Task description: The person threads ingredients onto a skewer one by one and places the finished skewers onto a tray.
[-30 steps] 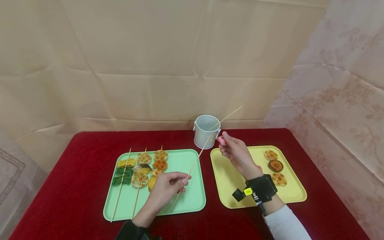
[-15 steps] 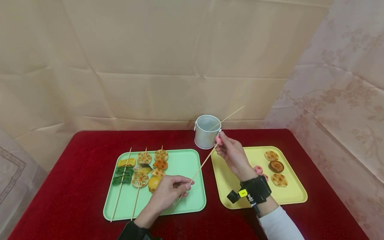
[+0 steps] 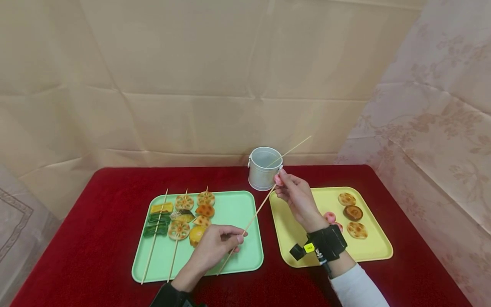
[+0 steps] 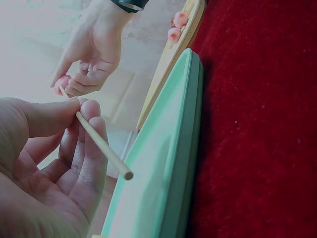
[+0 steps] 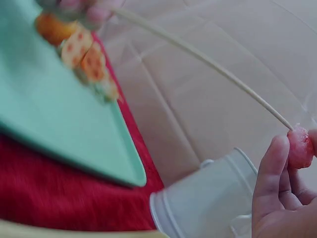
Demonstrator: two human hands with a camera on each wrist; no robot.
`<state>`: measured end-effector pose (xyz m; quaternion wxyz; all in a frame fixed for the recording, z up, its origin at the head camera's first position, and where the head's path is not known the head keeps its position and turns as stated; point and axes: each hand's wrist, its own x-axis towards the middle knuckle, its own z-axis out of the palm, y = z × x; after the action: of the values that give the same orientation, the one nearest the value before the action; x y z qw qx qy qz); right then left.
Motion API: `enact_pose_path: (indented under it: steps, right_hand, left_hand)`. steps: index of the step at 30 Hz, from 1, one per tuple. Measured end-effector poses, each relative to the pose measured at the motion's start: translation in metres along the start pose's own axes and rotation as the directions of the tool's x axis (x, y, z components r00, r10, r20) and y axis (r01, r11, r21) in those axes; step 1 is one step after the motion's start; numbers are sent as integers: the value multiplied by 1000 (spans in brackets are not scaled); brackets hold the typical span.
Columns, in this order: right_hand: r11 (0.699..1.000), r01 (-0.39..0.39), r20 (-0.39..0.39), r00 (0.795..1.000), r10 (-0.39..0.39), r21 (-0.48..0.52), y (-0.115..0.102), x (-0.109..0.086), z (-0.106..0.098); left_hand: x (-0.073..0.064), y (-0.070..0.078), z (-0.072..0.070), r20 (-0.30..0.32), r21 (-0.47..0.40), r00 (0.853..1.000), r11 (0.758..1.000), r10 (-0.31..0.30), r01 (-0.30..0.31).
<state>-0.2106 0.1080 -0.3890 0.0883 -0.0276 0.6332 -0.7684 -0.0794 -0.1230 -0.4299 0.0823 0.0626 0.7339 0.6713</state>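
Between thumb and fingers, my left hand [image 3: 215, 248] pinches a thin bamboo skewer [image 3: 256, 214] over the green tray [image 3: 245, 256]. The skewer slants up and away to the right. My right hand [image 3: 301, 199] pinches a small pink food ball [image 5: 300, 148] in front of the bucket. In the right wrist view the skewer's far end meets the ball's surface; the tip itself is hidden there. The left wrist view shows the skewer's blunt near end sticking out past my left fingers. Two more pink balls [image 3: 330, 217] lie on the yellow tray [image 3: 284, 238], partly behind my right wrist.
A pale metal bucket [image 3: 261, 178] at the back holds a bare skewer [image 3: 295, 147]. On the green tray's left lie loaded skewers with green slices [image 3: 157, 225], lotus root [image 3: 178, 230] and a yellow piece [image 3: 197, 235]. Browned round slices [image 3: 353, 212] line the yellow tray's right side.
My right hand has come slightly left and down, bringing the pink ball onto the skewer's far end. My left hand has shifted slightly right and down with the skewer.
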Motion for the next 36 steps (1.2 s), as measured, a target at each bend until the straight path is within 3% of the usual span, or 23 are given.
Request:
enact_pose_path:
  steps: [2, 5, 9, 15, 22, 36]
  right_hand:
    - [992, 60, -22, 998, -63, -113, 1, 1, 0]
    - [952, 142, -37, 987, -158, -271, 2, 2, 0]
    - [921, 192, -39, 975, -218, -338, 1, 3, 2]
    - [913, 195, -36, 974, -223, -358, -1, 5, 5]
    - [956, 185, -25, 980, -196, -227, -1, 4, 9]
    - [954, 174, -37, 981, -188, -243, 11, -5, 18]
  left_hand:
    - [1, 0, 2, -22, 3, 1000, 1000, 4, -4]
    - [3, -1, 6, -63, 6, 998, 1000, 15, -14]
    - [7, -3, 14, -119, 0, 993, 1000, 11, -11]
    - [12, -4, 23, -196, -6, 980, 1000, 26, -27]
    - [14, -3, 37, -266, -7, 963, 999, 48, -52]
    - [16, -2, 40, -298, -24, 953, 998, 48, -58]
